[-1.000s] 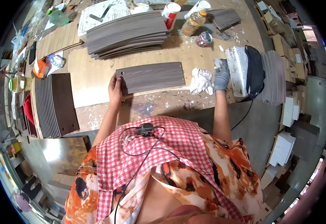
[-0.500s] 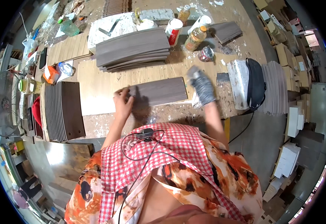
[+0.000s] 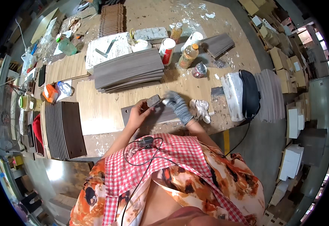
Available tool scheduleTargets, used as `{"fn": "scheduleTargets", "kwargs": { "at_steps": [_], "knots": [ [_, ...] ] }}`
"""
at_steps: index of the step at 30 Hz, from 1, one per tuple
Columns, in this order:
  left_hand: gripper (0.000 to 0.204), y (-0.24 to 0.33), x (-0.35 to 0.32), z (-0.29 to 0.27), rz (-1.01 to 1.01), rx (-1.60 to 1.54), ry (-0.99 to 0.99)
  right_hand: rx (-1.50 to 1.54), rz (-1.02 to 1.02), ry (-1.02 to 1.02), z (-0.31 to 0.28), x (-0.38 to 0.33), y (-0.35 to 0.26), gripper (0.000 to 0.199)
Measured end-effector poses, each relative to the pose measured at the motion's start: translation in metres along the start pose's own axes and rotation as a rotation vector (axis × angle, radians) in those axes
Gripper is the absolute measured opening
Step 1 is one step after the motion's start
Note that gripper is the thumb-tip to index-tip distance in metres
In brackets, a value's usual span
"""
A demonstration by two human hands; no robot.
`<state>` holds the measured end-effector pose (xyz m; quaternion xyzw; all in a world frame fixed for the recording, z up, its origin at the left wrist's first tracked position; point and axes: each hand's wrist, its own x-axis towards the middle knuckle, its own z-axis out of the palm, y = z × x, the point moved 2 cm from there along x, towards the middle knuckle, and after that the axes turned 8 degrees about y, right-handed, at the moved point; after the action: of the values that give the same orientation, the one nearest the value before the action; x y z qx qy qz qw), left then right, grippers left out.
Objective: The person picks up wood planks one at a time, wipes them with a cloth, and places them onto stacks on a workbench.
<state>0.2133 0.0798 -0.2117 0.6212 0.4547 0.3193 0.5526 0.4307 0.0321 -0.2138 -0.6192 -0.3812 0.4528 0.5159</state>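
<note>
A small grey-brown block (image 3: 154,100) is pinched between the thumb and fingers of my bare left hand (image 3: 139,116). Beneath both hands lies a dark grey-brown plank (image 3: 160,116) with a hole near its left end. My right hand (image 3: 179,108), in a grey knitted glove, is just right of the block, over the plank. Its fingers are smeared by motion; a pale spot shows at the fingertips, and I cannot tell whether they hold anything. A crumpled white cloth (image 3: 200,110) rests on the table to the right of the glove.
Behind the plank lies a stack of dark planks (image 3: 130,69); another stack (image 3: 64,128) stands at left. Cups, a bottle (image 3: 189,56) and a small jar (image 3: 200,70) stand farther back. To the right are a white-smeared block (image 3: 232,96) and a black case (image 3: 249,94).
My right hand has moved left from beside the plank to over it, uncovering the white cloth. My left hand, earlier on the plank without a block, now holds the small block. The view has shifted.
</note>
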Motion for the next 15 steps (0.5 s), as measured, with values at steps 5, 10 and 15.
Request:
{"fn": "scheduleTargets", "kwargs": {
  "at_steps": [5, 10, 15],
  "knots": [
    [0.043, -0.036, 0.013, 0.0, 0.077, -0.003, 0.192, 0.097, -0.307, 0.259, -0.054, 0.073, -0.075, 0.054],
    [0.045, -0.033, 0.013, -0.001, 0.06, 0.046, 0.157, -0.617, -0.605, 0.736, -0.092, 0.141, -0.14, 0.06],
    [0.044, -0.035, 0.012, -0.001, 0.052, 0.0, 0.202, -1.067, -0.486, 0.671, -0.092, 0.168, -0.173, 0.056]
  ]
}}
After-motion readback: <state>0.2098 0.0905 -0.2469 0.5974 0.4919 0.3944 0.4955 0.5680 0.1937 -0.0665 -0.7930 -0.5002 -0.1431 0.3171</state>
